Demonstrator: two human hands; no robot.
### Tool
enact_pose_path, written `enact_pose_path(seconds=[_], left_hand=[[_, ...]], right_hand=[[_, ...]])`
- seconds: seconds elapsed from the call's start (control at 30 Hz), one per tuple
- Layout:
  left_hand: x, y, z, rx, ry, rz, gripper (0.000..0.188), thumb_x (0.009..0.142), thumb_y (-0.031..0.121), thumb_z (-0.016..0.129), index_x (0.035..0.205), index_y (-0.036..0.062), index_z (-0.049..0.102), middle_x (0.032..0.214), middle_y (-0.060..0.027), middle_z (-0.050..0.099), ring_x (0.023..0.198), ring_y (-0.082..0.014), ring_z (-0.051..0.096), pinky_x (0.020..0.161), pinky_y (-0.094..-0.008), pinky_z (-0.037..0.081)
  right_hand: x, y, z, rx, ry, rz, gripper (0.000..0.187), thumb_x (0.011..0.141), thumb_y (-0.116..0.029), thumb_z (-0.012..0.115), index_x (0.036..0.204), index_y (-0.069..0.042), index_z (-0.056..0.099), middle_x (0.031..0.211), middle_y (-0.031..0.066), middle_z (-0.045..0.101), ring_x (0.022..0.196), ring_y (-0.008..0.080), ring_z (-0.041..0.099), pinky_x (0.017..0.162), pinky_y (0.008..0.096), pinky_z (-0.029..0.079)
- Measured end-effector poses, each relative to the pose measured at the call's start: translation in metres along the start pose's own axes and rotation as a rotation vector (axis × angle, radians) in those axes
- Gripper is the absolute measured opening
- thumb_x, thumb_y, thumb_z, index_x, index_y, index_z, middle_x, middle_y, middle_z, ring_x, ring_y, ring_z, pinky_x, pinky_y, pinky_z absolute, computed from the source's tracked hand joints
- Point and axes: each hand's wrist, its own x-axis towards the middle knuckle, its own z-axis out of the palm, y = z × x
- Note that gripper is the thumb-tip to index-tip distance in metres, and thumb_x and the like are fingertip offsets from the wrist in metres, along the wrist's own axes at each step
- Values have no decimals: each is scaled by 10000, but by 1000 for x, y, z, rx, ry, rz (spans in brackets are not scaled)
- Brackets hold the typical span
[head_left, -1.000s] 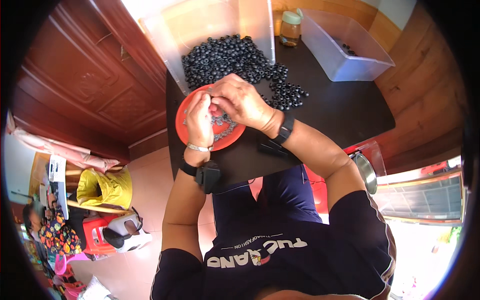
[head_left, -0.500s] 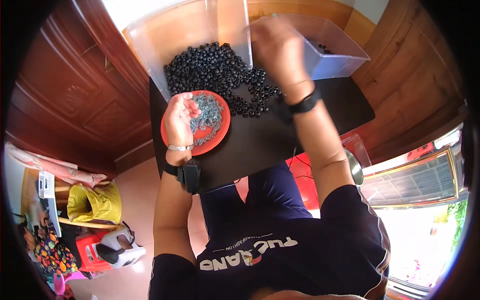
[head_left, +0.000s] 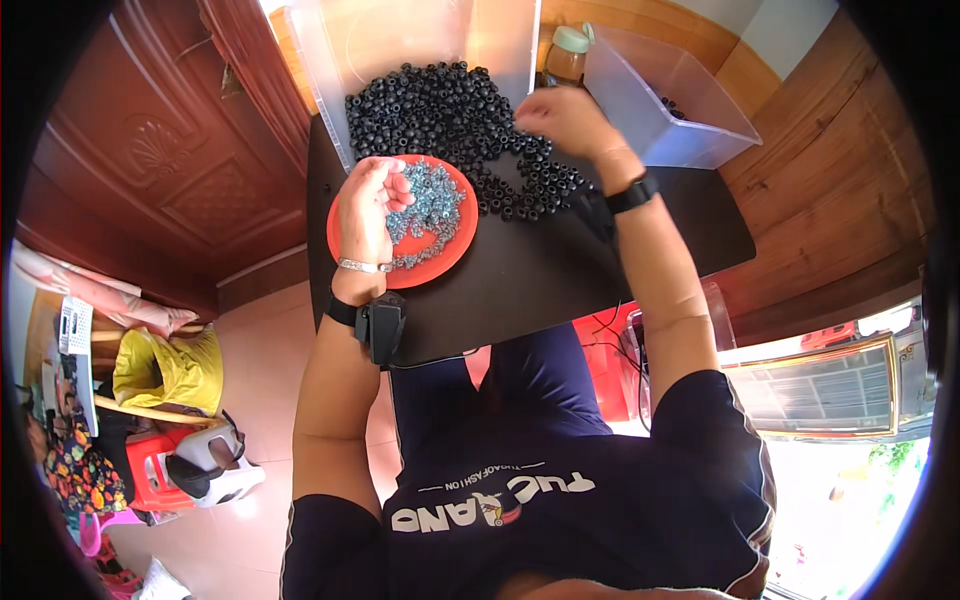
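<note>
My left hand [head_left: 370, 208] rests over the left side of a red round plate [head_left: 345, 262], its fingers curled in. Any thing between those fingers is too small to make out. Many small silvery metal pieces [head_left: 436, 200] lie on the plate. Behind it spreads a heap of small black round knob-like pieces [head_left: 430, 110], some showing a hole. My right hand [head_left: 572, 122] hovers at the heap's right edge, with its fingers drawn together. Whatever they may hold is hidden.
A clear plastic bin [head_left: 420, 35] on its side stands behind the heap. Right of it are a jar with a pale green lid [head_left: 573, 40] and a second clear bin [head_left: 660, 140] with a few black pieces. The dark table [head_left: 520, 285] ends just before my lap.
My right hand has come back from beside the right-hand bin toward the black heap, uncovering the green-lidded jar. My left hand stays curled at the plate. The whole view has shifted slightly.
</note>
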Motion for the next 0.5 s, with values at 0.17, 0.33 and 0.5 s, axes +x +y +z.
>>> enact_pose_path(seconds=[0.17, 0.33, 0.5], left_hand=[[1, -1, 1, 26, 16, -11, 195, 904, 237, 510, 852, 68, 592, 713, -8, 584, 621, -99, 555, 586, -217, 401], [2, 1, 3, 48, -1, -4, 204, 911, 240, 503, 865, 61, 588, 709, -11, 586, 611, -98, 550, 584, -221, 405], [2, 0, 3, 73, -25, -26, 206, 908, 233, 502, 857, 58, 598, 699, -12, 587, 607, -96, 549, 578, -217, 410]], right_hand=[[2, -12, 35, -186, -468, 74, 241, 717, -270, 716, 863, -79, 695, 815, 91, 681, 788, 254, 644, 701, 349, 496], [2, -3, 45, -232, -509, 80, 269, 703, -280, 724, 905, -105, 699, 881, 92, 689, 878, 278, 642, 755, 383, 498], [7, -12, 43, -66, -316, 59, 223, 731, -183, 731, 902, -52, 672, 808, 78, 668, 789, 208, 638, 719, 329, 498]])
